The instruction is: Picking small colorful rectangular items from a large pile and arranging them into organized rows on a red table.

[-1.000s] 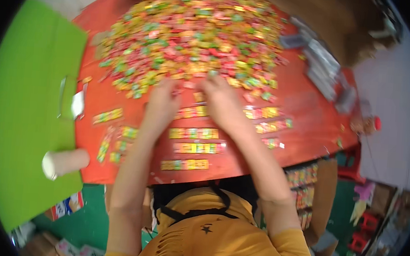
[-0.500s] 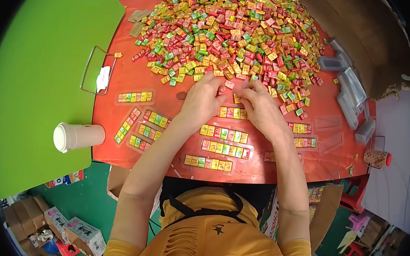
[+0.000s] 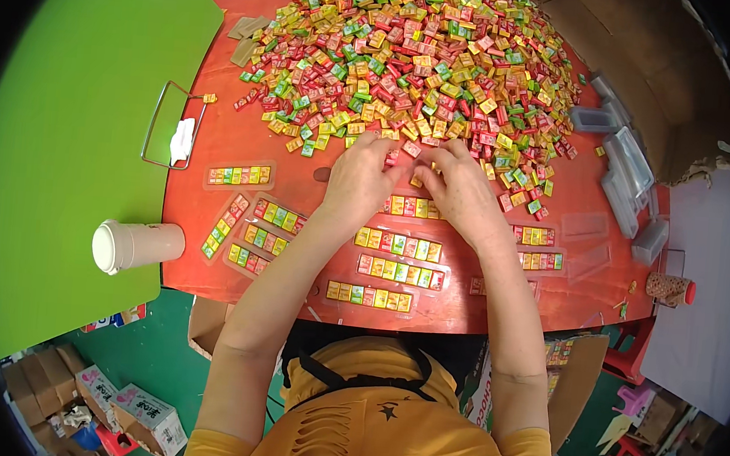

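At the near edge of a big heap of small wrapped candies (image 3: 412, 69), both my hands work close together with curled fingers. My left hand (image 3: 358, 180) is closed around a small pink candy (image 3: 392, 156) at its fingertips. My right hand (image 3: 461, 188) pinches a yellow candy (image 3: 417, 181) by the thumb. Between the hands lies another pink candy (image 3: 411, 148). Just below them is a clear plastic tray (image 3: 412, 207) with a row of candies, partly covered by my hands. Several more filled trays (image 3: 398, 244) lie nearer to me.
Filled trays (image 3: 240, 175) also lie left of my arms and to the right. Empty clear trays (image 3: 626, 176) are stacked at the right, beside a cardboard box (image 3: 652, 70). A white cup (image 3: 136, 246) lies at the left edge, below a wire stand (image 3: 167, 127). A lidded jar (image 3: 669, 288) is at right.
Both hands stay over nearly the same spot, with small finger movements. The pink candy between them sits slightly further right. The view has shifted a little.
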Tool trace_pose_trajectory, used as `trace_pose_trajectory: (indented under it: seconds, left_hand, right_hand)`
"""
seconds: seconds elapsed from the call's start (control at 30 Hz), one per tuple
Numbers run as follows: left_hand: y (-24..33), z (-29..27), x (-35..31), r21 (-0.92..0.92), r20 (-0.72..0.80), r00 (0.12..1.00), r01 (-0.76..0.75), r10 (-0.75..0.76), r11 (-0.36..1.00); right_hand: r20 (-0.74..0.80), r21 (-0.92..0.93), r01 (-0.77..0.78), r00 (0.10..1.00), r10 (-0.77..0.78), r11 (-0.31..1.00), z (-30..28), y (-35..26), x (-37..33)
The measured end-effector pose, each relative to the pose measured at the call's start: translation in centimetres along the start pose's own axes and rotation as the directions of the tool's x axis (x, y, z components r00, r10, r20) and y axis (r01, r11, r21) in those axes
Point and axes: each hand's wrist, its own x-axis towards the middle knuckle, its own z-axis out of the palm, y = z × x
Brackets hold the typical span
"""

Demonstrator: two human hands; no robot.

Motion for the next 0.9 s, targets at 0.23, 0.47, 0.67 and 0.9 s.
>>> trace_pose_trajectory:
  seconds: [0.23,0.47,0.67,0.9]
  left_hand:
    - [-0.1,-0.8,0.3,-0.023,0.055,0.998,0.043,-0.042,0.999]
    - [-0.2,0.0,0.1,-0.080,-0.118,0.992,-0.062,0.052,0.995]
    - [0.2,0.2,1.2,0.027,0.044,0.999,0.002,-0.003,1.000]
    - [0.0,-1.1,-0.1,-0.071,0.087,0.989,-0.116,0.122,0.991]
  right_hand:
    - [-0.017,-0.237,-0.087,0.996,0.085,0.968,1.6,-1.6,1.8]
    - [0.000,0.009,-0.069,0.998,0.069,0.998,-1.2,-0.3,-0.1]
    - [0.102,-0.024,-0.027,0.994,0.029,0.999,-0.2,-0.5,0.5]
    - [0.009,-0.142,-0.027,1.000,0.028,0.990,0.2,0.0,0.0]
